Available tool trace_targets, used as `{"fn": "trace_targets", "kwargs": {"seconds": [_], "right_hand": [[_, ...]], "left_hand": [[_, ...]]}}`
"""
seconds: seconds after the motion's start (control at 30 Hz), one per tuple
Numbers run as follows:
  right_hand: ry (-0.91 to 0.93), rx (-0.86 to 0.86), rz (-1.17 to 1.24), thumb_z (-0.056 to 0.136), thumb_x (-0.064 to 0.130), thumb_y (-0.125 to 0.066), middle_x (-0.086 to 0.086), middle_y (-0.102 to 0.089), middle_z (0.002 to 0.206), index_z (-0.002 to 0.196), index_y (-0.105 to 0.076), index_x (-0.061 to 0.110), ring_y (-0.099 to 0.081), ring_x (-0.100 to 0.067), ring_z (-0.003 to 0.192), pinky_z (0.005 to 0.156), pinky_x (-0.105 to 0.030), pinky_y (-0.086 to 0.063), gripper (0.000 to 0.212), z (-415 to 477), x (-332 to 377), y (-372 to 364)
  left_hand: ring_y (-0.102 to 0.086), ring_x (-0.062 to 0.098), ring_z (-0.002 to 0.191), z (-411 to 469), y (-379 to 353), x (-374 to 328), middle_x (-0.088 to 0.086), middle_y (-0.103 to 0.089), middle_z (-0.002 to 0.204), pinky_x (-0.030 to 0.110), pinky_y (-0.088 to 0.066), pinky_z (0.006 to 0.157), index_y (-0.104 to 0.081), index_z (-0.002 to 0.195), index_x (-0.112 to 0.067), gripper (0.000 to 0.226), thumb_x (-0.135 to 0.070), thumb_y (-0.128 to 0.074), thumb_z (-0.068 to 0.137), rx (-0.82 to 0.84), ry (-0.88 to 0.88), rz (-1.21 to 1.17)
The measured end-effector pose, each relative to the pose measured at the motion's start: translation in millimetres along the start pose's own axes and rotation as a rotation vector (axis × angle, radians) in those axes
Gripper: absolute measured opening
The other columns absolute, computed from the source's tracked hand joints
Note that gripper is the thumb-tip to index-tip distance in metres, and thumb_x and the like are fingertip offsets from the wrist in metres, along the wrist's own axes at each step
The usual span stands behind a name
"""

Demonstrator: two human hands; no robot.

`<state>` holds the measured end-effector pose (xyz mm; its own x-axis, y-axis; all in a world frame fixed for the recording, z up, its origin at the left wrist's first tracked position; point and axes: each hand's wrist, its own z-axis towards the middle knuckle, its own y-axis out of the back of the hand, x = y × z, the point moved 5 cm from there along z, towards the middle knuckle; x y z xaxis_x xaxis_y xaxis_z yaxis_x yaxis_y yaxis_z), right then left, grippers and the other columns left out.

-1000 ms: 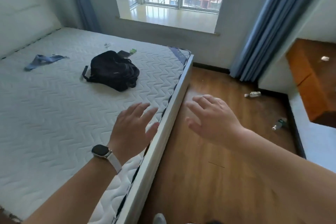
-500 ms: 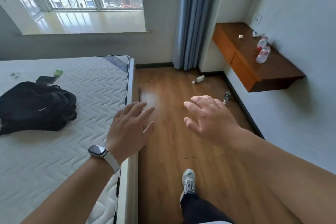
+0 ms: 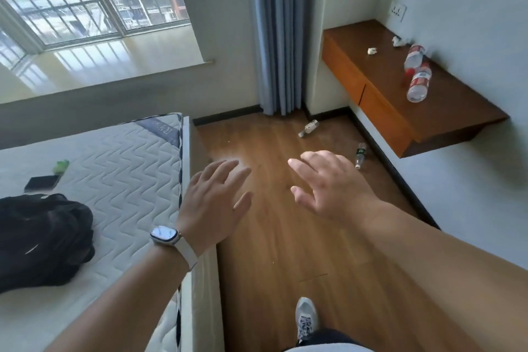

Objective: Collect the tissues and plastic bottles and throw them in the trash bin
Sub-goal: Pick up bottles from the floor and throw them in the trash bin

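Note:
Two clear plastic bottles with red labels [image 3: 417, 77] lie on the wooden wall shelf [image 3: 445, 111] at the right. Two crumpled tissues sit further back on it, a small one [image 3: 372, 51] and another by the wall [image 3: 398, 41]. On the wood floor lie a pale bottle [image 3: 309, 128] near the curtain and a dark green-labelled bottle [image 3: 360, 155] by the skirting. My left hand [image 3: 217, 203], with a watch at the wrist, and my right hand [image 3: 328, 183] are stretched out in front, fingers spread, holding nothing. No trash bin is in view.
A bed with a bare quilted mattress [image 3: 123, 168] fills the left; a black backpack [image 3: 43, 237], a dark wallet-like item [image 3: 42, 183] and a green scrap [image 3: 61, 166] lie on it. A blue curtain [image 3: 278, 37] hangs beside the window. My shoe [image 3: 306, 317] is on the floor below.
The view has swung right and moved forward along the bed, bringing the shelf and floor bottles closer. Both hands stay outstretched and empty.

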<state>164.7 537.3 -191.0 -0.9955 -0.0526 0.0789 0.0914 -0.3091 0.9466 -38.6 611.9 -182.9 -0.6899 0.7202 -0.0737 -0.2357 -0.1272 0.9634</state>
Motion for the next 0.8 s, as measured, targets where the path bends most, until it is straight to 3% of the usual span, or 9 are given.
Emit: {"fn": "trace_targets", "kwargs": {"seconds": [0.33,0.8], "right_hand": [[-0.056,0.005,-0.004,0.089,0.048,-0.043,-0.011,-0.063,0.119,0.124,-0.063,0.015,-0.058,-0.032,0.106,0.088,-0.043,-0.048,0.052,75,-89,-13],[-0.263,0.159,-0.076,0.092,0.047,-0.039,-0.011,-0.059,0.127,0.128,-0.058,0.015,-0.054,-0.030,0.116,0.093,-0.045,-0.048,0.052,211,-137,-65]], "left_hand": [[-0.047,0.024,0.129,128,-30,0,0.000,-0.057,0.136,0.045,-0.044,0.099,-0.056,0.131,-0.026,0.046,-0.049,-0.044,0.094,-0.014,-0.064,-0.019],[-0.046,0.026,0.132,294,-93,100,-0.001,-0.054,0.139,0.048,-0.043,0.102,-0.056,0.132,-0.024,0.046,-0.046,-0.048,0.093,0.014,-0.247,-0.132]]}}
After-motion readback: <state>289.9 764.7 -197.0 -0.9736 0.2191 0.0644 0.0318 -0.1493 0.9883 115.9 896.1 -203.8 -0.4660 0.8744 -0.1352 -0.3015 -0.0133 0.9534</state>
